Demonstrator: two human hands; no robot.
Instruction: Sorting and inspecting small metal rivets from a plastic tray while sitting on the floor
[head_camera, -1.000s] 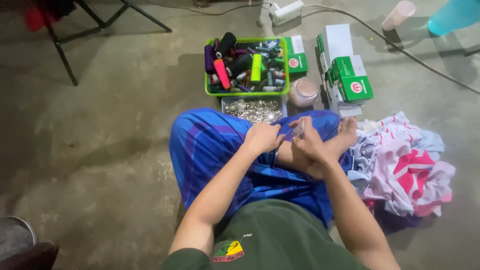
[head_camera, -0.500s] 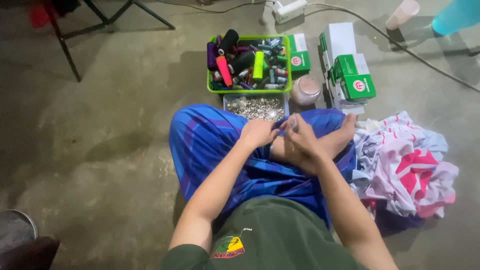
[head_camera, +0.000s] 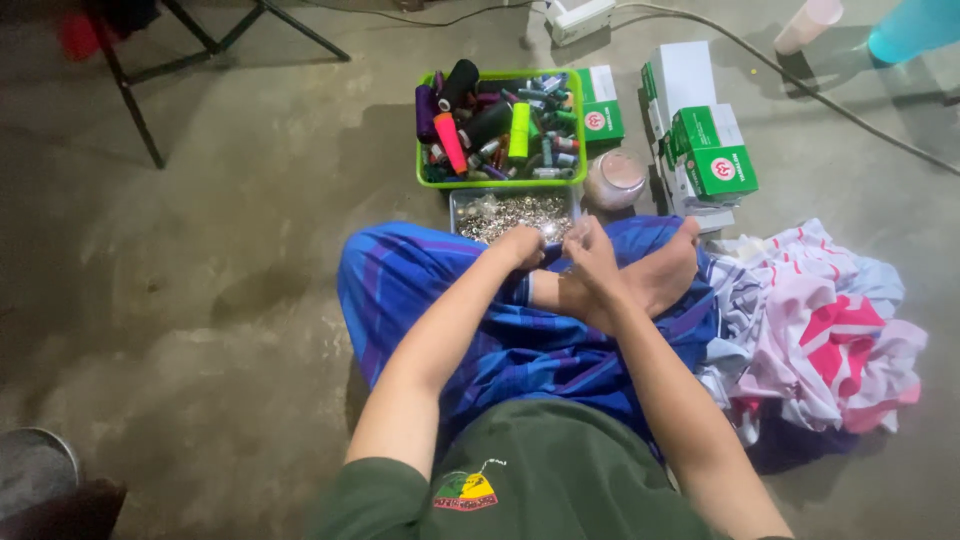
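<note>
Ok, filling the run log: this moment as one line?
left hand: pinching blue cloth | right hand: beside it, contents unclear | ahead: tray of small metal bits, green basket

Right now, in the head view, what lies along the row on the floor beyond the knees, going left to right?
Green basket of thread spools → small green-and-white box → round clear lidded container → stack of green-and-white boxes.

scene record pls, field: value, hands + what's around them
left hand: closed, pinching blue striped cloth on the lap
right hand: close beside the left, fingers curled; anything it holds is too small to tell
ahead: shallow grey tray of small silvery parts
behind that: green plastic basket of coloured thread spools
right side: green-and-white cardboard boxes; pink-and-white fabric pile
floor: bare concrete
</note>
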